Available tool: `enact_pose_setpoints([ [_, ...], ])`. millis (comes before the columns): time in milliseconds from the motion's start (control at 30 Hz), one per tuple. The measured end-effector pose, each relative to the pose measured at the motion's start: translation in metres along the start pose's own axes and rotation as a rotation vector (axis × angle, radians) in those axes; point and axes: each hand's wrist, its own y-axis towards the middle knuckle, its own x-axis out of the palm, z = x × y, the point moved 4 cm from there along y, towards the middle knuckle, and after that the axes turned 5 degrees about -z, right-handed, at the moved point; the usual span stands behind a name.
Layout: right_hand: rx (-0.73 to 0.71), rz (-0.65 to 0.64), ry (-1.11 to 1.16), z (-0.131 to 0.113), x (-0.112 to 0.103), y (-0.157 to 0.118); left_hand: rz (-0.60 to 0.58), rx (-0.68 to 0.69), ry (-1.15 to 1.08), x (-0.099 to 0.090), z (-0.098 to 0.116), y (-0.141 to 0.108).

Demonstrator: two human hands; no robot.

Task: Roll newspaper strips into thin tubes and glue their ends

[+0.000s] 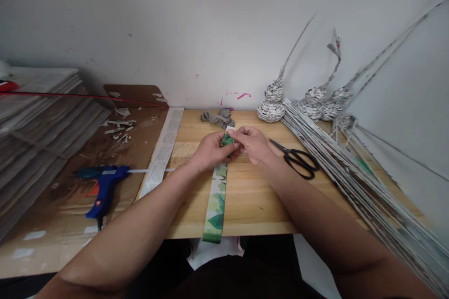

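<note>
A long green-and-white printed paper strip (217, 201) runs from my hands down across the wooden table and hangs over its front edge. My left hand (212, 149) pinches the upper part of the strip from the left. From the right, the fingers of my right hand (253, 142) close on the same end, whose white tip shows between the two hands. The fingertips partly hide how the paper is folded there. Black-handled scissors (301, 161) lie to the right of my right hand. Just beyond my hands rests a crumpled grey cloth (217, 117).
A blue glue gun (107, 184) lies on brown cardboard (136, 149) at left, near paper scraps (121, 126). Stacked newspapers (45, 126) rise at far left; a newspaper strip (163, 149) lies beside the cardboard. Woven paper gourd shapes (271, 105) and bundled paper rods (336, 163) occupy the right.
</note>
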Motion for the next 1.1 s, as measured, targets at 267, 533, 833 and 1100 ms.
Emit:
enact_pose_setpoints([
  [267, -0.005, -0.051, -0.058, -0.005, 0.002, -0.003, -0.012, -0.055, -0.124, -0.003, -0.007, 0.002],
  [533, -0.029, -0.11, -0.139, -0.004, -0.004, 0.0, 0.038, -0.077, -0.13, -0.007, -0.006, 0.004],
  [833, -0.036, -0.073, -0.096, -0.003, -0.005, 0.002, 0.017, -0.077, -0.134, -0.006, -0.007, 0.003],
  [1100, -0.005, -0.063, -0.115, -0.004, -0.009, 0.003, 0.004, -0.108, -0.195, -0.006, -0.011, 0.004],
])
